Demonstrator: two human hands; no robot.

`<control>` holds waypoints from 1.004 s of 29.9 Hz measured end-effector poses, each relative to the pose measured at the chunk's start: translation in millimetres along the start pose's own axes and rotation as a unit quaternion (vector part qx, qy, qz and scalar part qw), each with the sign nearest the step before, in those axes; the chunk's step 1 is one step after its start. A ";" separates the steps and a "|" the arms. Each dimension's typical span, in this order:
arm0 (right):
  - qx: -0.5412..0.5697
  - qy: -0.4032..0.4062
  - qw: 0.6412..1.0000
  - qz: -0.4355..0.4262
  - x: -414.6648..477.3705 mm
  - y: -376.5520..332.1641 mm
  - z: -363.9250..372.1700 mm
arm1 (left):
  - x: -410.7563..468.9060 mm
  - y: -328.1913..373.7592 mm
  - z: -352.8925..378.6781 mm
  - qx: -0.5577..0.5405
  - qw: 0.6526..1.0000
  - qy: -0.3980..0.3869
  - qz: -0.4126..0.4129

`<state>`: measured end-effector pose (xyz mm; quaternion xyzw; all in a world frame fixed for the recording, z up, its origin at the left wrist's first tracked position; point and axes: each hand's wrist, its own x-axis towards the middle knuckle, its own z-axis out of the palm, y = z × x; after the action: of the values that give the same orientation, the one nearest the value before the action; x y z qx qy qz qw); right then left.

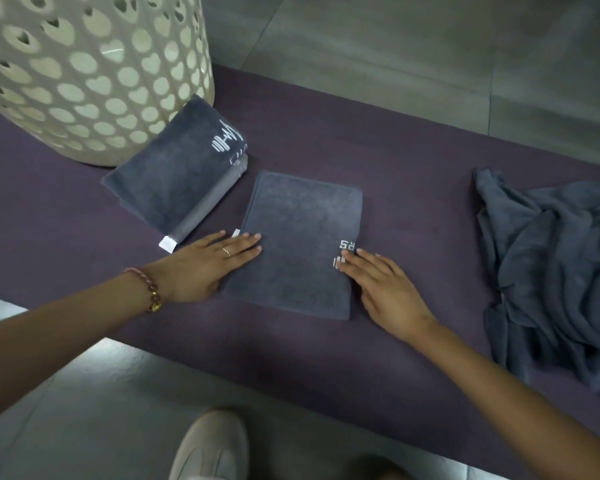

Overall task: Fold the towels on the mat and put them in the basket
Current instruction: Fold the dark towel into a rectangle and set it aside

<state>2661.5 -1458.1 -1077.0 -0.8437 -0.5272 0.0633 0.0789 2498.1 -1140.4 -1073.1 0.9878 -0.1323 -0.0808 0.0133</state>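
Folded towel (298,244): centre of frame on mat (413,161), long axis running up-frame, leaning slightly right. Left hand (208,265) lies flat on its left edge, right hand (385,289) at its lower right edge. Fingers (246,245) straight, close together, gripping nothing. Basket (84,71): upper left, nearer the left hand.

Mat: long purple foam mat (413,161) lies across the grey tiled floor (395,46).
Basket: cream perforated plastic basket (84,74) stands on the mat, far left.
Towel by basket: folded grey terry towel (174,178) lies against the basket's base.
Middle: second folded grey towel (298,244) lies just right of it, nearer.
Hands: left hand (205,265) rests on its left edge, right hand (385,289) on its right.
Heap: crumpled grey towel pile (551,271) lies on the mat, far right.
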 end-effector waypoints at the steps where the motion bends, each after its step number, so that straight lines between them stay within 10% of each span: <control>1: -0.010 -0.005 1.000 -0.026 3.1 2.0 -1.4 | -0.7 -7.7 -1.3 -0.007 1.000 -0.013 -0.013; 7: -0.079 -0.039 0.980 -0.179 5.2 -3.5 15.9 | -2.2 8.0 14.1 0.067 0.997 0.014 -0.020; 30: 0.137 0.098 0.983 -0.069 -36.3 6.2 -2.1 | 23.4 29.5 2.8 -0.003 0.994 0.069 0.080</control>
<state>2651.5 -1493.5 -1075.4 -0.7888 -0.5597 0.0462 0.2496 2512.3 -1175.0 -1078.2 0.9772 -0.2095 -0.0112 0.0316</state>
